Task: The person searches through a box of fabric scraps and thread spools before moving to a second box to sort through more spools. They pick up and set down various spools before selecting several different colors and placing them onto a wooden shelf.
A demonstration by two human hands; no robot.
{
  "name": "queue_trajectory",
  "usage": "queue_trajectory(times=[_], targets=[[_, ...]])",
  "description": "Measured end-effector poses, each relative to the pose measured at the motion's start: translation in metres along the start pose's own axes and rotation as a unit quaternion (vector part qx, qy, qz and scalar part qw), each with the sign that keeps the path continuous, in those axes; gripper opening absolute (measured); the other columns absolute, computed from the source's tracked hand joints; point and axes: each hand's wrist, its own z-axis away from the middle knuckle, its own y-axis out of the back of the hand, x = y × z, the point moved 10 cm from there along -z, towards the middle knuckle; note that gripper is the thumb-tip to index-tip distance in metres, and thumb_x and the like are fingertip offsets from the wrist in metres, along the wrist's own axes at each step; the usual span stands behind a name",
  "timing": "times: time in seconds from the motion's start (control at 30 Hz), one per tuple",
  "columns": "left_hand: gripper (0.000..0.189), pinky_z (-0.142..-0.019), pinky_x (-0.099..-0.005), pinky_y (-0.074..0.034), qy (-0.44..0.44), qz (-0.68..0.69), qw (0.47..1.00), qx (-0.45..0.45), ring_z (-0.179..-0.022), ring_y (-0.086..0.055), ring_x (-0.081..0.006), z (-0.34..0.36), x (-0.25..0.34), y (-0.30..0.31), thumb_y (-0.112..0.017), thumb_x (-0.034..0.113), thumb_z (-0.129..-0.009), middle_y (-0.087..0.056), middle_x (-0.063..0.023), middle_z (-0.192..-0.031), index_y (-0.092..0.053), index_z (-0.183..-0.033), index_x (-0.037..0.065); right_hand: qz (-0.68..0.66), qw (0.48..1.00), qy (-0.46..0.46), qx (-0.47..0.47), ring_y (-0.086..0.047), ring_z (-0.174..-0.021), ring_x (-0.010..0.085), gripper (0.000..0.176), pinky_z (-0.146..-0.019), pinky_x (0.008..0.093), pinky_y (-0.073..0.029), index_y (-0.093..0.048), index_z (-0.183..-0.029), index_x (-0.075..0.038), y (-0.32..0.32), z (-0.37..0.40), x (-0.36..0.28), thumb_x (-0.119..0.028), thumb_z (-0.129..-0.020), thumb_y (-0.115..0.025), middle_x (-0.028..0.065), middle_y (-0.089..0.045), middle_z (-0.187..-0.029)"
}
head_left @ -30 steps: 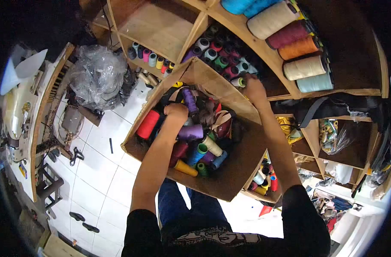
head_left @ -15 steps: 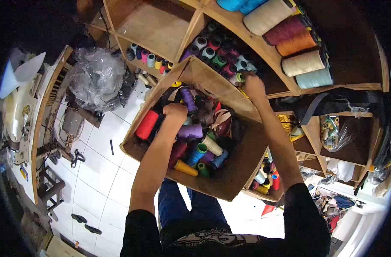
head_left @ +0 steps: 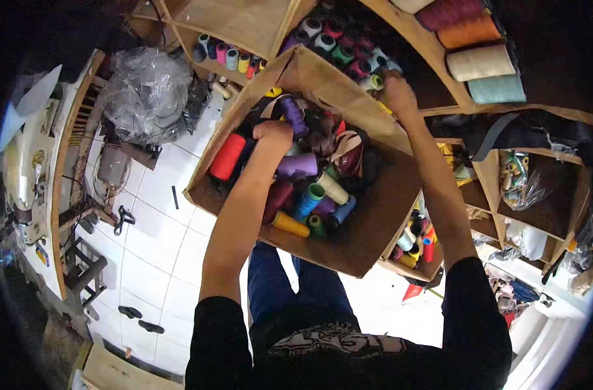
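A large cardboard box [head_left: 374, 250] tilts in front of me, filled with mixed cones and spools of thread. Inside it, my left hand [head_left: 275, 134] is closed among the spools; its fingertips are hidden. Close by lie a red thread cone [head_left: 228, 156], a purple thread spool [head_left: 297, 165] and a darker purple spool [head_left: 294, 117]. Beyond the box's far edge, my right hand [head_left: 398, 97] is closed at the shelf, beside a pale green thread spool [head_left: 372, 82]. What its fingers hold, if anything, cannot be made out. A blue thread cone [head_left: 309, 203] lies lower in the box.
Wooden shelves [head_left: 468, 107] curve behind the box, with large thread cones [head_left: 481, 63] on the upper right. Small spools [head_left: 231, 58] line a lower compartment. Another box of spools [head_left: 410, 257] stands at right. A plastic-wrapped bundle [head_left: 147, 94] and sewing machine [head_left: 27, 169] are left.
The view has shifted, so the box and shelves appear higher and slightly to the right. Both hands stay in about the same places relative to the box and shelf.
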Motion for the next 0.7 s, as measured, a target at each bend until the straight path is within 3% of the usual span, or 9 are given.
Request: queue_trajectory(times=[0.13,0.17,0.23,0.3,0.4,0.43,0.5,0.6,0.7], targets=[[0.022,-0.077,-0.0405,-0.053,-0.011,0.001,1.000,-0.001,-0.095,-0.065,-0.0291,-0.002,0.001,-0.001,-0.056,0.009,-0.078,-0.067,-0.0144,-0.100,-0.069,-0.096,0.006,-0.117,0.984,0.031,0.131,-0.062,-0.092,0.0361,0.038,-0.073,0.0439,-0.050,-0.056,-0.104,-0.002,0.044,0.024,-0.010,-0.024,-0.077,-0.069,0.0217,-0.060,-0.095],[0.032,-0.080,-0.0488,-0.050,-0.007,-0.044,0.995,-0.092,-0.110,-0.058,-0.0291,-0.004,0.001,-0.013,-0.053,0.017,-0.085,-0.060,-0.0074,-0.121,-0.064,-0.114,0.014,-0.176,0.973,0.017,0.147,-0.064,-0.085,0.0327,0.028,-0.069,0.0414,-0.050,-0.058,-0.098,-0.003,0.056,0.038,-0.015,-0.020,-0.078,-0.067,0.0202,-0.062,-0.089],[0.031,-0.080,-0.0477,-0.050,-0.009,-0.030,0.995,-0.099,-0.110,-0.058,-0.0295,0.000,0.002,-0.007,-0.052,0.018,-0.085,-0.060,-0.0080,-0.120,-0.064,-0.114,0.013,-0.245,0.959,0.039,0.139,-0.064,-0.075,0.0261,0.016,-0.066,0.0346,-0.050,-0.062,-0.093,-0.004,0.062,0.076,-0.040,-0.013,-0.080,-0.064,0.0141,-0.064,-0.079],[0.029,-0.079,-0.0448,-0.051,-0.003,-0.016,0.997,-0.074,-0.105,-0.060,-0.0294,0.001,0.003,-0.002,-0.056,0.014,-0.081,-0.062,-0.0106,-0.114,-0.066,-0.108,0.011,-0.204,0.975,0.038,-0.078,-0.063,-0.072,0.0273,0.015,-0.066,0.0367,-0.049,-0.064,-0.092,-0.005,-0.005,0.116,-0.055,-0.015,-0.081,-0.059,0.0128,-0.064,-0.078],[0.024,-0.077,-0.0401,-0.053,0.005,0.000,1.000,-0.017,-0.096,-0.064,-0.0287,0.003,0.004,0.003,-0.064,0.008,-0.072,-0.066,-0.0149,-0.101,-0.069,-0.095,0.006,-0.135,0.928,0.009,-0.346,-0.060,-0.091,0.0341,0.034,-0.083,0.0416,-0.047,-0.061,-0.104,-0.004,-0.113,0.197,-0.071,-0.026,-0.079,-0.066,0.0190,-0.063,-0.100],[0.024,-0.077,-0.0398,-0.054,-0.005,0.000,1.000,-0.020,-0.096,-0.064,-0.0286,0.004,0.004,0.005,-0.064,0.009,-0.072,-0.066,-0.0146,-0.101,-0.069,-0.095,0.006,-0.213,0.874,-0.008,-0.438,-0.059,-0.098,0.0357,0.039,-0.088,0.0429,-0.045,-0.059,-0.109,-0.003,-0.148,0.226,-0.075,-0.026,-0.078,-0.068,0.0216,-0.061,-0.105],[0.022,-0.077,-0.0392,-0.054,-0.013,0.001,0.999,0.041,-0.094,-0.065,-0.0286,-0.004,-0.003,-0.003,-0.063,0.010,-0.072,-0.067,-0.0138,-0.099,-0.069,-0.093,0.006,-0.261,0.931,0.036,-0.253,-0.060,-0.098,0.0349,0.045,-0.087,0.0417,-0.046,-0.055,-0.114,-0.003,-0.128,0.232,-0.082,-0.027,-0.078,-0.068,0.0209,-0.062,-0.103],[0.031,-0.082,-0.0435,-0.050,-0.021,-0.044,0.993,-0.110,-0.113,-0.056,-0.0291,-0.005,0.000,-0.015,-0.054,0.019,-0.086,-0.058,-0.0075,-0.124,-0.063,-0.115,0.013,-0.225,0.923,-0.075,-0.302,-0.061,-0.095,0.0351,0.046,-0.084,0.0395,-0.048,-0.057,-0.112,-0.003,-0.095,0.229,-0.064,-0.028,-0.075,-0.070,0.0215,-0.062,-0.104],[0.024,-0.078,-0.0407,-0.053,-0.029,-0.041,0.998,-0.035,-0.100,-0.062,-0.0279,-0.009,0.000,-0.011,-0.056,0.014,-0.080,-0.064,-0.0127,-0.107,-0.068,-0.100,0.009,-0.326,0.923,-0.096,-0.183,-0.062,-0.093,0.0232,0.047,-0.082,0.0355,-0.049,-0.060,-0.108,-0.003,-0.018,0.195,-0.030,-0.032,-0.074,-0.075,0.0139,-0.063,-0.106]])
